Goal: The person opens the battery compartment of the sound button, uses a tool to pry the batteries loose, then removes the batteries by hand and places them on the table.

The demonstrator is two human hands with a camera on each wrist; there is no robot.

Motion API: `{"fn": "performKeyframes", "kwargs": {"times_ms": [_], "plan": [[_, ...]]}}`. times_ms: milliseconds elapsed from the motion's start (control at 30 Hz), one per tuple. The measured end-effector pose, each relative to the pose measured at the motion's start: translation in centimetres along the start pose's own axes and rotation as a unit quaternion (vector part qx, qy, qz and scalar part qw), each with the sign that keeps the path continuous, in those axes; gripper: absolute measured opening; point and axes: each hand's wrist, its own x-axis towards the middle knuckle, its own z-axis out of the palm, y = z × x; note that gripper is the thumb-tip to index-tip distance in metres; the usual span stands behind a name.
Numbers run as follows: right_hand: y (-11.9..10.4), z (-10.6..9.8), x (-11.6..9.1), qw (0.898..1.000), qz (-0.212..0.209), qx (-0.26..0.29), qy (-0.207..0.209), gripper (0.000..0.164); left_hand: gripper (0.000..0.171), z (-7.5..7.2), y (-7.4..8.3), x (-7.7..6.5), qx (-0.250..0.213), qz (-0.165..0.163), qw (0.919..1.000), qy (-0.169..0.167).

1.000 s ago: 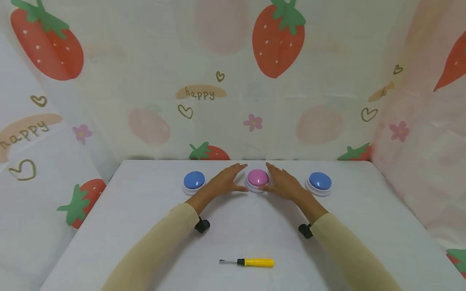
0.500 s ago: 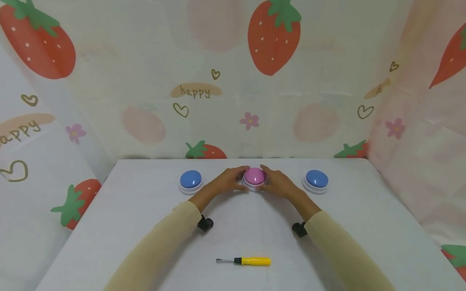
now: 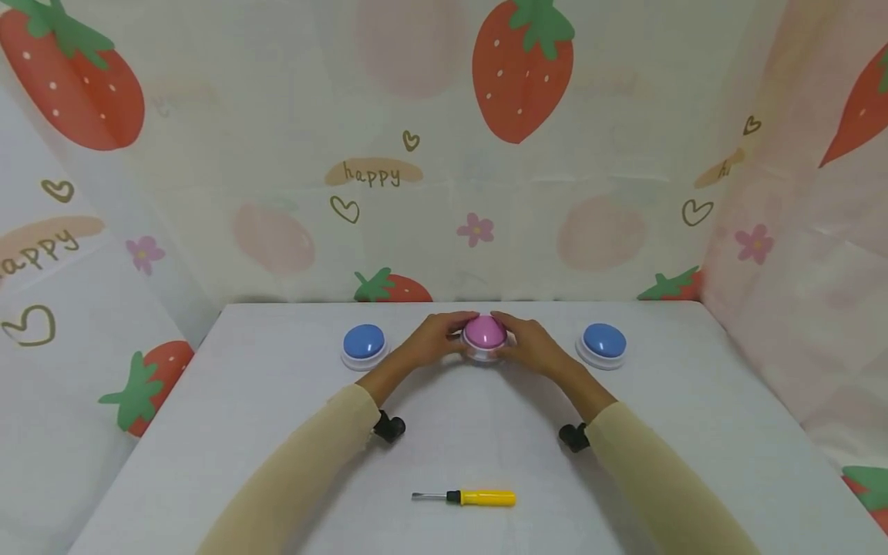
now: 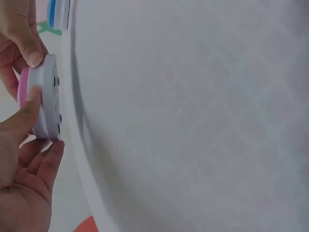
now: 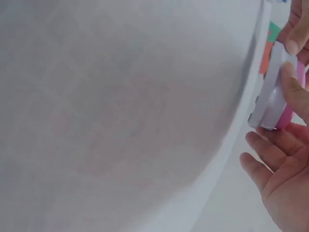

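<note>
- Clearly, both hands are clamped on the pink button [image 3: 485,333], one at each side of it.
- The left hand [image 3: 435,338] grips its left side, thumb along the white base and fingers curled round the far side.
- The right hand [image 3: 530,347] grips the opposite side the same way — thumb toward the person, fingers beyond.
- The pink button is near the far edge of the table [image 3: 243,370], pink dome up; in the left wrist view its underside shows small dark feet, clear of the table.
- A blue button [image 3: 364,342] sits to the left on the table, and a second blue button [image 3: 603,341] to the right — both well apart from the hands.
- Nearer the person lies a screwdriver [image 3: 479,498], yellow handle to the right, metal tip to the left.
- Behind the table hangs a pale cloth [image 3: 277,146] printed with strawberries, hearts and flowers.
</note>
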Motion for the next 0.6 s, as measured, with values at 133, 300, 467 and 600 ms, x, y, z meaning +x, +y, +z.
{"fn": "performKeyframes", "kwargs": {"times_ms": [133, 300, 467, 600], "plan": [[0.2, -0.4, -0.3, 0.998, -0.055, 0.022, 0.019, 0.071, 0.065, -0.8, 0.8, -0.5, -0.015, 0.033, 0.9993, 0.002], [-0.1, -1.0, -1.2, 0.995, -0.079, 0.061, 0.017, 0.067, 0.072, -1.6, 1.9, -1.5, -0.013, 0.054, 0.9984, -0.009], [-1.0, -1.5, -2.3, 0.993, -0.083, 0.084, -0.001, 0.065, 0.072, -1.8, 3.0, -2.8, 0.005, 0.058, 0.9982, -0.011], [-1.6, -1.8, -3.3, 0.991, -0.092, 0.096, -0.004, 0.062, 0.071, -1.6, 3.8, -3.7, 0.009, 0.062, 0.998, -0.006]]}}
